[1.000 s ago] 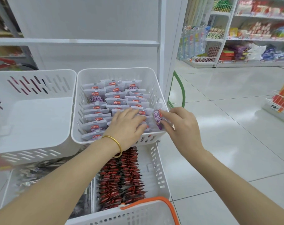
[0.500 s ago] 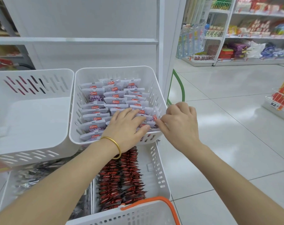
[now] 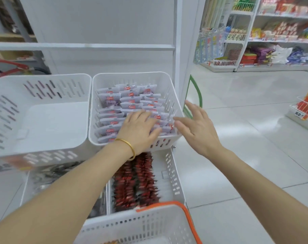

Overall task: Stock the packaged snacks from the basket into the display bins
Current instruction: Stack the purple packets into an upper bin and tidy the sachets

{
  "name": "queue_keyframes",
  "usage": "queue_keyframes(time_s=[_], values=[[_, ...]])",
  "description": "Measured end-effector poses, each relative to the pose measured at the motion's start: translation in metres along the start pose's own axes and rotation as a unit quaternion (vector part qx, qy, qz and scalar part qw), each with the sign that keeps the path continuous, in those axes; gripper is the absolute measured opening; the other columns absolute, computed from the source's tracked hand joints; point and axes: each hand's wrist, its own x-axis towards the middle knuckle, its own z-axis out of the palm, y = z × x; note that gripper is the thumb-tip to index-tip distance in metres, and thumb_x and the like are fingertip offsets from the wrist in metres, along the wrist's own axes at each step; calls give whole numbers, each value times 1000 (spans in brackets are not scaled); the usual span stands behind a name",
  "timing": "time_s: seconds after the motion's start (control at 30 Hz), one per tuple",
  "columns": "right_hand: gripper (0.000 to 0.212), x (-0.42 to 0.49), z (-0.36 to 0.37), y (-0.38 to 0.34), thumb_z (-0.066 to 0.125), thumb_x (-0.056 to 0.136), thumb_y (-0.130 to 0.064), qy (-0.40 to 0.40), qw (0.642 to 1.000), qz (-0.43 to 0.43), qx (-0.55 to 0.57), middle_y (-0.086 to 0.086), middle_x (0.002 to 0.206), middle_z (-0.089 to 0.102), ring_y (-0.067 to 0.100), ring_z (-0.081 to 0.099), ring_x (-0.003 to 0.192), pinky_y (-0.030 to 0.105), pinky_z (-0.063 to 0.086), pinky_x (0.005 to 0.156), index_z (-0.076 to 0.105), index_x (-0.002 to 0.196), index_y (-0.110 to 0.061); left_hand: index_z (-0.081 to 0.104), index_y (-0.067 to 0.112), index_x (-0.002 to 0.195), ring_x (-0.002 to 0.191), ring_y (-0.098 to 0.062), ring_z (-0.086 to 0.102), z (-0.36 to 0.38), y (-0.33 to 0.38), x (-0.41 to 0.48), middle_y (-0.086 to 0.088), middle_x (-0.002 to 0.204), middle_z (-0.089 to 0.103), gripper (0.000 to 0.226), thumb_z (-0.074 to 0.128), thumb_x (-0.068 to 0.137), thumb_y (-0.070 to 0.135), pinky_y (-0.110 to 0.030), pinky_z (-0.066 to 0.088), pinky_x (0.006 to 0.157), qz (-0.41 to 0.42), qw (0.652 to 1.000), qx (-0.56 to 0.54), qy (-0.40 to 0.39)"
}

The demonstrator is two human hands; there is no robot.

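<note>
basket is nearest me at the bottom edge: white slotted plastic, with an orange handle along its right rim. its contents are barely in view, so i can't tell what they are.

just past it, the lower bin holds rows of red packets (blurred, print unreadable). they are packed to its left side, and bare white bottom shows between them and the right wall. left of that is the low left bin with dark and silvery packets, mostly under my forearm.

my left hand has a gold bangle on the wrist. it lies flat, fingers straight and spread, pressing on the white packets at the front right of the upper bin. these are small pale pouches, each with a red oval logo, some with purple print. they stand in overlapping rows from front to back, and the lettering is too small to read.

my right hand is open, fingers spread, holding nothing, just beside that bin's front right corner. i can't tell if the thumb touches the rim.

the upper left bin sits right beside the upper bin, rim by rim. to the right are a white shelf post and a green hoop, then open tiled floor. a price tag on the low rack at the right edge reads 62. the far shelves carry tags too (62 and 32 legible, the rest a blur).
</note>
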Motion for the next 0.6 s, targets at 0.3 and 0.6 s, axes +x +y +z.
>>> queue_keyframes(time_s=[0.3,0.6], values=[[59,-148,62,-119,26,92,-48,-124,972,-183,77,15,138,46,35,43,125,43,35,102,61,123,-12,52,13,130,136,-24,25,-13,-11,-255,-8,145,38,39,53,92,19,-24,11,108,-120,987,-84,-73],[52,-303,197,-164,59,92,-25,-460,866,-108,162,6,143,39,23,37,132,34,31,107,42,141,-19,51,17,130,132,-22,28,5,-13,-393,-4,139,43,35,48,95,23,-21,11,105,-179,958,-70,-215]])
